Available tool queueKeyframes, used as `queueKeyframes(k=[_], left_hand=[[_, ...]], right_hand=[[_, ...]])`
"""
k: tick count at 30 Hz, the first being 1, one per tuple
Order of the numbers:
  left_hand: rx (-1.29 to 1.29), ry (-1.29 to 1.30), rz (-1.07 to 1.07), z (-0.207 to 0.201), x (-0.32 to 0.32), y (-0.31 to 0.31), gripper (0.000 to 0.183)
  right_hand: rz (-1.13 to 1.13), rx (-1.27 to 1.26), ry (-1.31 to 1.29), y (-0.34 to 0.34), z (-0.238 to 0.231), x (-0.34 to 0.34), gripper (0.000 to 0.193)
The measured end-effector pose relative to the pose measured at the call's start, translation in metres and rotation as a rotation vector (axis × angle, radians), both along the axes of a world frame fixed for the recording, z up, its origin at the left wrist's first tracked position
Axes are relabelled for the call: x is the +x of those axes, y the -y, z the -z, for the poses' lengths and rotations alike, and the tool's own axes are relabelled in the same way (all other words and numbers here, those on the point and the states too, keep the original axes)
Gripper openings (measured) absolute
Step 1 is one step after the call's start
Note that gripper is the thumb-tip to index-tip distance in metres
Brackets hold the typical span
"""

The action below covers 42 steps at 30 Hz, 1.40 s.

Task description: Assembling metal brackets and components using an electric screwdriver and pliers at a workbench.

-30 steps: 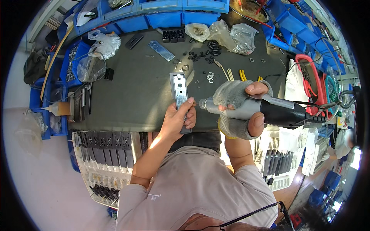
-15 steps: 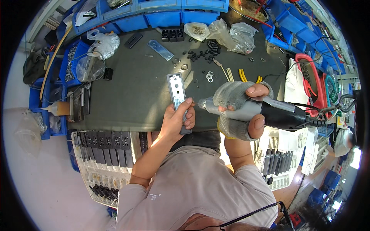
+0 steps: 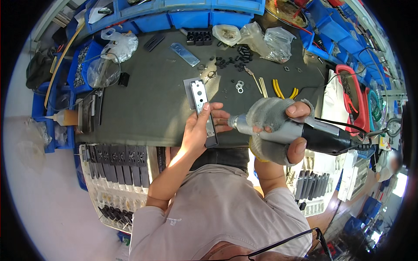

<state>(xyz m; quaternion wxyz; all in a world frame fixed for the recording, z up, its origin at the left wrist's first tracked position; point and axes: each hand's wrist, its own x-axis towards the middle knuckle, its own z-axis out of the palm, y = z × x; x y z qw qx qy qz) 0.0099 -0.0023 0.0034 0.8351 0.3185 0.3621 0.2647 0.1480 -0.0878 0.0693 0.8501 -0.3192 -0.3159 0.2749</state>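
My left hand [image 3: 198, 128] holds a long, narrow black plate [image 3: 212, 140] with a silver metal strip [image 3: 199, 94] along its face. The thumb presses on the strip, and the fingers reach past the plate's right side. In my right hand [image 3: 275, 126], which wears a grey fingerless glove, lies a silver and black electric screwdriver [image 3: 326, 137], with a cable at its rear. Its nose [image 3: 233, 122] points left at the fingertips of my left hand. The bit's tip is hidden by those fingers, so I cannot tell whether it touches the plate.
Black small parts [image 3: 233, 61], white rings [image 3: 240, 87] and yellow-handled pliers [image 3: 278, 89] lie on the dark mat. Blue bins [image 3: 191, 19] line the back. A red tray [image 3: 352, 95] stands at right. Trays of black plates [image 3: 117, 165] flank my lap.
My left fingers have stretched out from around the plate toward the screwdriver's nose. The plate has tilted slightly, showing more of its black side. My right hand has lowered a little with the screwdriver.
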Motion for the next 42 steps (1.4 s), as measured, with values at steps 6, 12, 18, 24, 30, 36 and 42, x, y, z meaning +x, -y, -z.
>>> queueKeyframes(k=[6, 12, 18, 24, 30, 36, 42], left_hand=[[0.006, 0.091, -0.028, -0.004, -0.001, -0.005, 0.045], [0.035, 0.106, -0.041, -0.01, 0.0, -0.004, 0.044], [0.053, 0.096, -0.042, -0.013, 0.001, -0.001, 0.044], [0.064, 0.08, -0.048, -0.015, 0.003, 0.001, 0.044], [0.084, 0.078, -0.038, -0.015, 0.003, 0.001, 0.044], [0.172, 0.046, -0.042, -0.006, 0.005, -0.004, 0.042], [0.749, -0.596, 0.084, 0.044, 0.004, -0.044, 0.03]], right_hand=[[-0.131, -0.128, -0.014, 0.012, -0.02, -0.017, 0.058], [-0.15, -0.164, 0.001, 0.01, -0.013, -0.017, 0.059], [-0.144, -0.19, -0.022, 0.01, -0.014, -0.021, 0.057], [-0.227, -0.193, -0.015, 0.011, -0.017, -0.02, 0.056], [-0.208, -0.232, -0.051, 0.009, -0.02, -0.024, 0.058], [-0.107, -0.169, -0.042, 0.002, -0.016, -0.023, 0.059], [-0.048, 0.139, 0.149, 0.0, -0.006, 0.018, 0.061]])
